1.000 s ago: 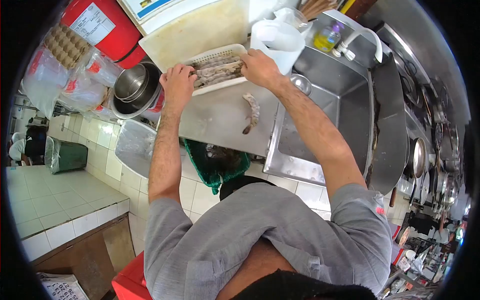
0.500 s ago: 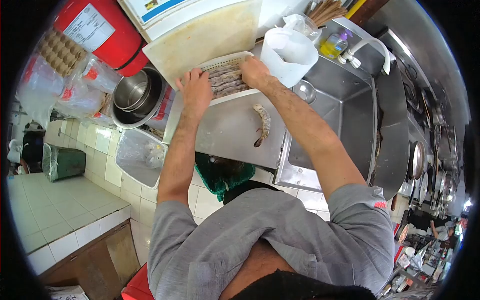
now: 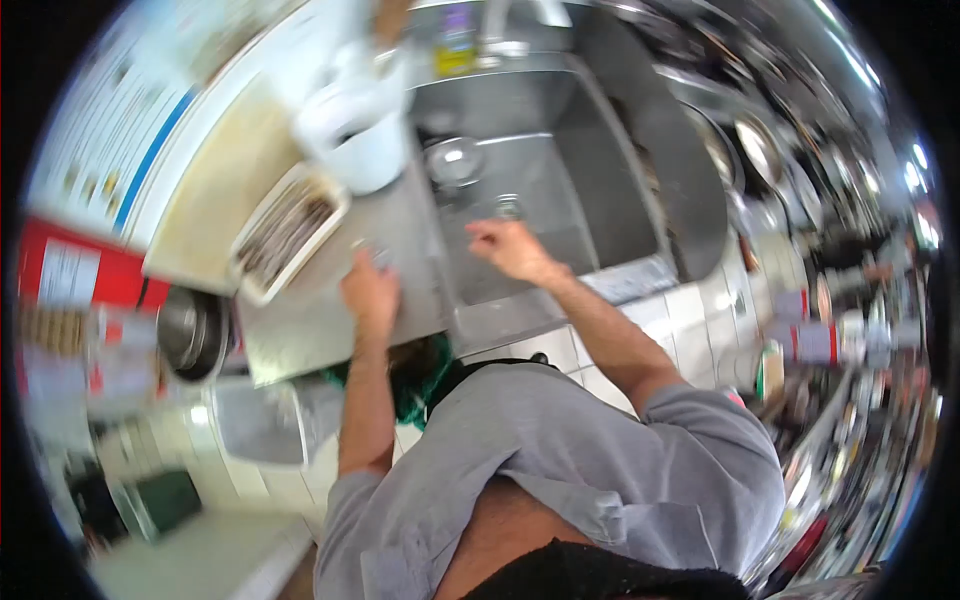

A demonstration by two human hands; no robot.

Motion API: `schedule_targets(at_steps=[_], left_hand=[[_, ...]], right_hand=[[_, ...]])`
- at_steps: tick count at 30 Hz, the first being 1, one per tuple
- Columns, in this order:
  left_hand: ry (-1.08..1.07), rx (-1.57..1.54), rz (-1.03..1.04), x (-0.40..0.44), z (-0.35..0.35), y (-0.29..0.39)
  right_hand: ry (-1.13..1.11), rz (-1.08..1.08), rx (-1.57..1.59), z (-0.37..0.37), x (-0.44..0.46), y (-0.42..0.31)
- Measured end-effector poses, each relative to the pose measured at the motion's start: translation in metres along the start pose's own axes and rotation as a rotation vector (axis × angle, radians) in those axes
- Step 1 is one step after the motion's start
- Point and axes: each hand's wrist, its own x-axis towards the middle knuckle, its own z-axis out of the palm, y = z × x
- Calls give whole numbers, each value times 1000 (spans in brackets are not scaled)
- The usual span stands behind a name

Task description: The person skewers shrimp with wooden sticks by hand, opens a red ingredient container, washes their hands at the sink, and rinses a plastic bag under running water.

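My left hand [image 3: 372, 292] is low over the steel counter, its blurred fingertips at a pale shrimp [image 3: 374, 252]; whether they grip it cannot be made out. Over the near left part of the sink [image 3: 560, 215] is my right hand [image 3: 508, 248], fingers curled together and pointing left, with nothing visible in them. A white perforated basket [image 3: 262, 290] holds several grey shrimp [image 3: 292, 238] in rows. It rests on the counter [image 3: 310, 335], left of my left hand and apart from both hands.
Behind the basket leans a cutting board [image 3: 215, 190]. A white bucket [image 3: 368, 155] stands by the sink's left edge, and a metal bowl [image 3: 455, 162] is in the sink. Soap [image 3: 455, 50] and a faucet [image 3: 497, 30] are behind. Metal pots [image 3: 190, 335] stand left.
Both hands have left the basket. My left hand has moved to the loose shrimp, my right hand over the sink. The view has swung right and turned, and is blurred.
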Motion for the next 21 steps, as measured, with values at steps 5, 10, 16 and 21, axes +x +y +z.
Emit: schedule_targets(at_steps=[5,10,16,21], left_hand=[[138,-71,73,10,-11,15],[-210,-642,-5,-14,-3,93],[-754,-1192,-119,-74,64,189],[-726,-828,168,-102,113,187]], right_hand=[[26,96,167,-22,-33,50],[-63,17,227,-51,-57,72],[-232,139,664,-80,-92,129],[-121,19,324,-102,-129,167]])
